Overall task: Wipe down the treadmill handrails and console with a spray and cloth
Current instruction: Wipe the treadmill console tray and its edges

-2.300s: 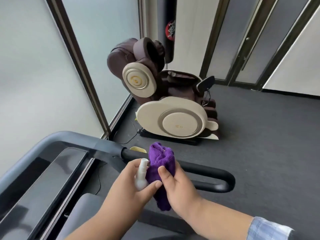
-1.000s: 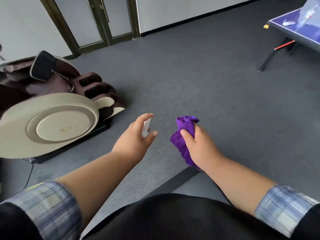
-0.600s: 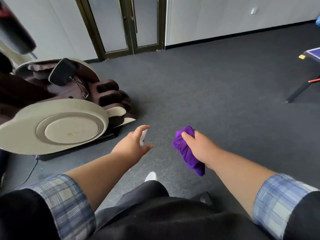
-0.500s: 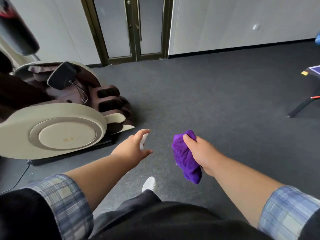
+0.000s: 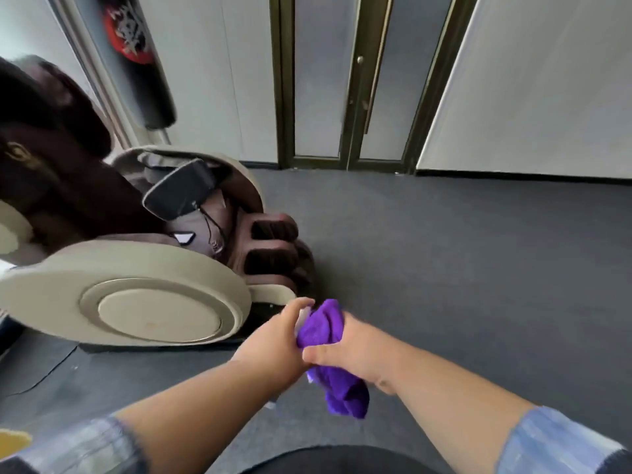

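My right hand (image 5: 355,350) grips a bunched purple cloth (image 5: 328,357), which hangs below my fist. My left hand (image 5: 273,343) is right beside it, touching it, and holds a small white spray bottle (image 5: 303,318); only a sliver of the bottle shows between my fingers and the cloth. Both hands are held out over the grey carpet. The treadmill, its handrails and its console are out of view.
A brown and beige massage chair (image 5: 143,289) fills the left side, its footrest close to my hands. A black punching bag (image 5: 136,56) hangs behind it. Dark-framed glass doors (image 5: 345,83) stand at the back. Grey carpet (image 5: 461,268) stretches to the right.
I have turned away from the treadmill handrail, then back left toward the chair. My hands, apart half a second ago, have come together, cloth against the bottle.
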The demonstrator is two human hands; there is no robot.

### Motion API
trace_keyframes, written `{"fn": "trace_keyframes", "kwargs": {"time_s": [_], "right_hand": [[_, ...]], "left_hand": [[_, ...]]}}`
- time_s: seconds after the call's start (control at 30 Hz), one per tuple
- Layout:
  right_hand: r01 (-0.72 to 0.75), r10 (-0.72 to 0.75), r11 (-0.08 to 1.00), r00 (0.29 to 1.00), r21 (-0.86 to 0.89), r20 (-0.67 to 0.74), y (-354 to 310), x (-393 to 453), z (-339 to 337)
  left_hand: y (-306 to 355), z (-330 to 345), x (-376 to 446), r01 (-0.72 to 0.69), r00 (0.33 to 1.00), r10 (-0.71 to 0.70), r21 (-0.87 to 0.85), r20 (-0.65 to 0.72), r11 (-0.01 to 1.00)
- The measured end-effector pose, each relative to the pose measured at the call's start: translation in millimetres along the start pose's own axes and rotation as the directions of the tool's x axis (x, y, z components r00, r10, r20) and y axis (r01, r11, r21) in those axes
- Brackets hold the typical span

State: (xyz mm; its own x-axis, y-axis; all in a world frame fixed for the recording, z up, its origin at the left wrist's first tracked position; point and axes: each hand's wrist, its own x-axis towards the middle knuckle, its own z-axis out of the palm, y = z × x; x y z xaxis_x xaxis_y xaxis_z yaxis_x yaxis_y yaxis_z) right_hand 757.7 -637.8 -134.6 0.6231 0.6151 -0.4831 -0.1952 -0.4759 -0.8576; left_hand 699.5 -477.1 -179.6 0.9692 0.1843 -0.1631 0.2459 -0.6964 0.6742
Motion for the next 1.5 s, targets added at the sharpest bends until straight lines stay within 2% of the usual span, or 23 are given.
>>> {"fn": "trace_keyframes", "kwargs": {"time_s": [0.07, 0.17, 0.27, 0.33, 0.43, 0.57, 0.7, 0.83, 0.93, 1.03, 1.17, 1.27, 1.5], "right_hand": [[0.049, -0.03, 0.953, 0.997, -0.299, 0.067, -24, 39, -2], [0.139, -0.041, 0.756, 0.985, -0.64, 0.166, -45, 99, 14], [0.273, -0.094, 0.644, 0.955, -0.714, 0.281, -58, 148, 44], [0.411, -0.151, 0.556, 0.905, -0.723, 0.399, -74, 177, 64], [0.621, -0.214, 0.432, 0.775, -0.654, 0.595, -105, 224, 85], [0.744, -0.196, 0.388, 0.644, -0.545, 0.74, -133, 270, 113], [0.821, -0.105, 0.376, 0.499, -0.43, 0.86, -157, 277, 168], [0.872, -0.079, 0.344, 0.397, -0.348, 0.915, -178, 272, 252], [0.916, -0.07, 0.263, 0.331, -0.303, 0.941, -189, 265, 329], [0.918, -0.031, 0.305, 0.277, -0.255, 0.96, -196, 254, 413], [0.923, -0.021, 0.341, 0.198, -0.179, 0.98, -212, 235, 519], [0.927, -0.015, 0.353, 0.139, -0.125, 0.99, -229, 228, 586], [0.945, -0.028, 0.3, -0.129, 0.131, 0.991, -271, 225, 715]], "left_hand": [[-19, -21, 18, 0.032, 0.997, -0.036, -0.054, -0.067, 0.998], [-49, -48, 32, 0.147, 0.976, -0.147, -0.008, -0.16, 0.989], [-89, -66, 30, 0.281, 0.938, -0.27, 0.021, -0.219, 0.959], [-115, -79, 24, 0.392, 0.883, -0.361, 0.049, -0.3, 0.919], [-149, -95, 11, 0.597, 0.742, -0.526, 0.054, -0.415, 0.801], [-169, -106, -22, 0.754, 0.496, -0.659, -0.096, -0.566, 0.65], [-176, -112, -71, 0.808, 0.282, -0.728, -0.254, -0.625, 0.531], [-196, -126, -123, 0.792, 0.14, -0.743, -0.376, -0.654, 0.48], [-224, -149, -167, 0.757, 0.015, -0.714, -0.458, -0.7, 0.466], [-260, -172, -216, 0.71, -0.034, -0.716, -0.521, -0.698, 0.474], [-308, -211, -279, 0.728, -0.045, -0.733, -0.525, -0.678, 0.441], [-335, -248, -317, 0.736, -0.1, -0.729, -0.543, -0.677, 0.403], [-382, -311, -363, 0.701, -0.292, -0.719, -0.653, -0.631, 0.288]]}}
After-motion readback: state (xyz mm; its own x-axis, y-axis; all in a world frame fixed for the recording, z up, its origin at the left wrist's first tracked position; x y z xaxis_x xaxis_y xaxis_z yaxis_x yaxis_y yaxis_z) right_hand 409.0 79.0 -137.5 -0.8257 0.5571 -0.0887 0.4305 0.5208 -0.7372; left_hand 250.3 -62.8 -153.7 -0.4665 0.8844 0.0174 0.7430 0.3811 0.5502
